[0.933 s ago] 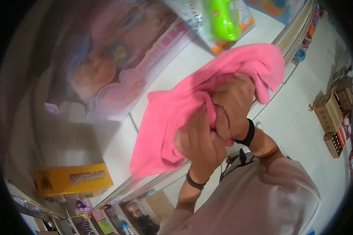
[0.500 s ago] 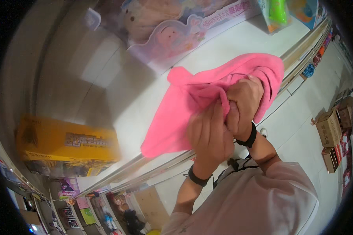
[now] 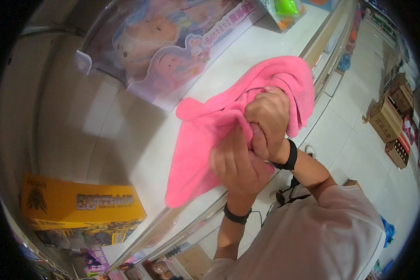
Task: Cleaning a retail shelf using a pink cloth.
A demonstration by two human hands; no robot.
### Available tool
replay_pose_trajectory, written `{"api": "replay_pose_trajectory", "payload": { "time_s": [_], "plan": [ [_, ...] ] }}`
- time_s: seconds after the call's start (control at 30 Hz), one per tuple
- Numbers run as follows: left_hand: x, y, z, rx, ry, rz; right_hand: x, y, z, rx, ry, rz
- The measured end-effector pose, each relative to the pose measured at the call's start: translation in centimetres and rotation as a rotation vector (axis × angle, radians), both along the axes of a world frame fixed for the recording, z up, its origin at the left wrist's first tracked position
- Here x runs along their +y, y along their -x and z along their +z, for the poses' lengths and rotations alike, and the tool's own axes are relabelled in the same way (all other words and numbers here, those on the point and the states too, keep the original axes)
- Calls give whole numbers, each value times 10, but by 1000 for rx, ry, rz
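A bright pink cloth (image 3: 196,149) lies bunched and folded over the front part of a white shelf, one pointed corner hanging toward the shelf's edge. My left hand (image 3: 238,163) is closed on a gathered fold near the cloth's middle. Right beside it, my right hand (image 3: 268,116) grips the cloth too, its fingers wrapped into the bunched far-right part. The two hands nearly touch at the thumbs. Folds of cloth hide some of my fingertips. Each wrist wears a black band.
A boxed doll (image 3: 163,51) in clear and lilac packaging stands behind the cloth. At the left is a yellow box (image 3: 84,200). A package with a green item (image 3: 284,9) sits at the back right. Cardboard boxes (image 3: 387,119) rest on the tiled floor, right. The shelf's front edge (image 3: 308,60) runs diagonally.
The view has shifted, so the doll box and cloth sit further left and the yellow box shows more sharply. Both hands keep their grip; the cloth's near corner has drooped slightly.
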State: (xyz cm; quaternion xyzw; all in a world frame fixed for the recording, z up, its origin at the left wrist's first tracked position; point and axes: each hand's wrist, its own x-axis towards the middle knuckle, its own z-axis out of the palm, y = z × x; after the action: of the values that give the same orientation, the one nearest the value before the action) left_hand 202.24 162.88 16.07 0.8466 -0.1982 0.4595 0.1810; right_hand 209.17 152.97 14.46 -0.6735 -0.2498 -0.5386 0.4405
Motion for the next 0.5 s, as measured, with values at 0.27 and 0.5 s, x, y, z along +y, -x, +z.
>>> {"api": "replay_pose_trajectory", "payload": {
  "time_s": [0.27, 0.5],
  "plan": [
    [-4, 6, -1, 131, 85, 70, -12, -2, -10, -16, 154, 2],
    [-31, 2, -18, -4, 227, 271, -36, -9, -12, -77, 313, 215]
  ]
}}
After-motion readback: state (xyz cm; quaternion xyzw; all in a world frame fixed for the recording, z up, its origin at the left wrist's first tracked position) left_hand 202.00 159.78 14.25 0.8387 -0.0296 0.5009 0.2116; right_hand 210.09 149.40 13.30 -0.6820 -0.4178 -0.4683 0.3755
